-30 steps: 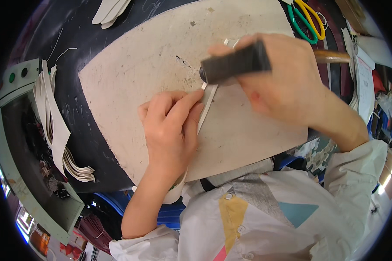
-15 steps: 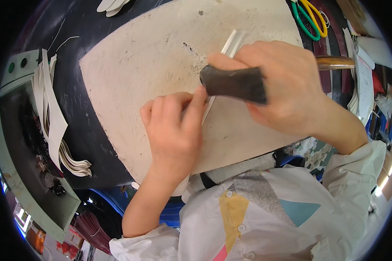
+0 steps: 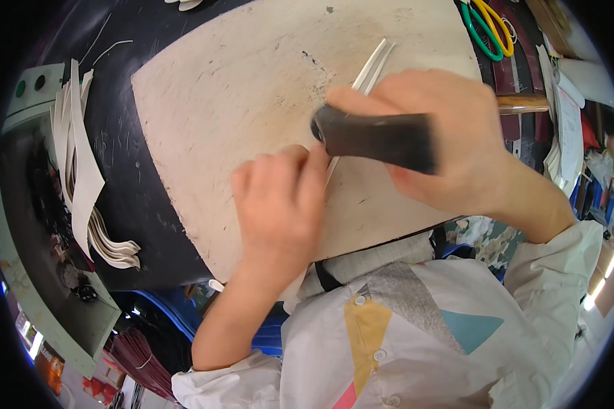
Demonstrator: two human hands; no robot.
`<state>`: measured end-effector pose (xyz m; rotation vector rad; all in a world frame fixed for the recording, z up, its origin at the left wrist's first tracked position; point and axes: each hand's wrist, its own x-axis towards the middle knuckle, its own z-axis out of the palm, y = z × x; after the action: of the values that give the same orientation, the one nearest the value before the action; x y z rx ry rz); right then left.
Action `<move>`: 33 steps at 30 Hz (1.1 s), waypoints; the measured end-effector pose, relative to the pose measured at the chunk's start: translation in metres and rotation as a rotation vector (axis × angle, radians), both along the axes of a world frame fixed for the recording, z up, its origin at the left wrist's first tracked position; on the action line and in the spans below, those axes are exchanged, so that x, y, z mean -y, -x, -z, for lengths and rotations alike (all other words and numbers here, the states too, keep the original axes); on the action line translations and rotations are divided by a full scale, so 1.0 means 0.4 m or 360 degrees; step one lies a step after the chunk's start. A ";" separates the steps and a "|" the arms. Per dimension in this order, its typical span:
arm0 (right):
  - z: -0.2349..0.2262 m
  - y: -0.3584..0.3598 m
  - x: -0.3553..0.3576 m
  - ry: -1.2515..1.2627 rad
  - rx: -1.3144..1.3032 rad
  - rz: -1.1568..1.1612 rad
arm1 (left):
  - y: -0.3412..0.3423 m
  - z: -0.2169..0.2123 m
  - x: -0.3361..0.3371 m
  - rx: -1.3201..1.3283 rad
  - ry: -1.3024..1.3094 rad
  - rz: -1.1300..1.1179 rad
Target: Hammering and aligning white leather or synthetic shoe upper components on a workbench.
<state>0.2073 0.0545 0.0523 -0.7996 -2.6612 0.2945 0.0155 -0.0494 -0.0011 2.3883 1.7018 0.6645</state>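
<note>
A narrow white strip (image 3: 370, 65), doubled or paired at its far end, lies across a large pale board (image 3: 211, 102). My left hand (image 3: 283, 201) is closed with its fingertips pressed on the strip near its middle. My right hand (image 3: 457, 136) grips a thick black tool (image 3: 382, 140) above the strip, thumb along its far side. The tool's rounded end comes close to my left fingertips. Its lower part is hidden, so its exact kind cannot be made out. A wooden handle (image 3: 524, 103) shows beyond my right hand; whether it belongs to the tool I cannot tell.
Several long white strips (image 3: 82, 177) lie bunched on the black tabletop (image 3: 133, 198) at left, beside a pale green machine (image 3: 37, 92). Green- and yellow-handled scissors (image 3: 484, 34) rest at the far right, near papers (image 3: 569, 123). Dark red strips (image 3: 140, 358) hang at lower left.
The board has shifted slightly right and toward the far edge. My left hand has moved a little right, and the black tool has tilted. The strip's far ends stand further apart.
</note>
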 end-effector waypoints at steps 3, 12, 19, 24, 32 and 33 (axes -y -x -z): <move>0.024 -0.014 0.000 -0.0077 -0.0003 -0.0037 | 0.033 0.000 0.007 0.0218 -0.0062 -0.0166; 0.027 0.014 0.006 -0.0184 -0.0047 0.0010 | 0.026 0.019 0.034 0.0131 -0.0095 -0.0004; 0.031 0.025 0.024 -0.0164 -0.0067 -0.0027 | 0.042 0.009 0.039 0.0404 -0.0014 -0.0040; 0.024 0.037 0.053 0.0001 -0.0209 -0.0049 | 0.054 0.015 0.056 0.0370 -0.0058 -0.0023; 0.009 0.058 0.073 0.0066 -0.0198 -0.0034 | 0.064 0.001 0.097 0.0406 0.0034 -0.0120; 0.016 0.064 0.079 0.0081 -0.0200 -0.0047 | 0.069 -0.001 0.099 0.0423 0.0063 -0.0103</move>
<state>0.1817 0.0230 0.0460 -0.7325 -2.5586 0.4077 -0.0123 -0.0890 -0.0009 2.1146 1.6673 0.9032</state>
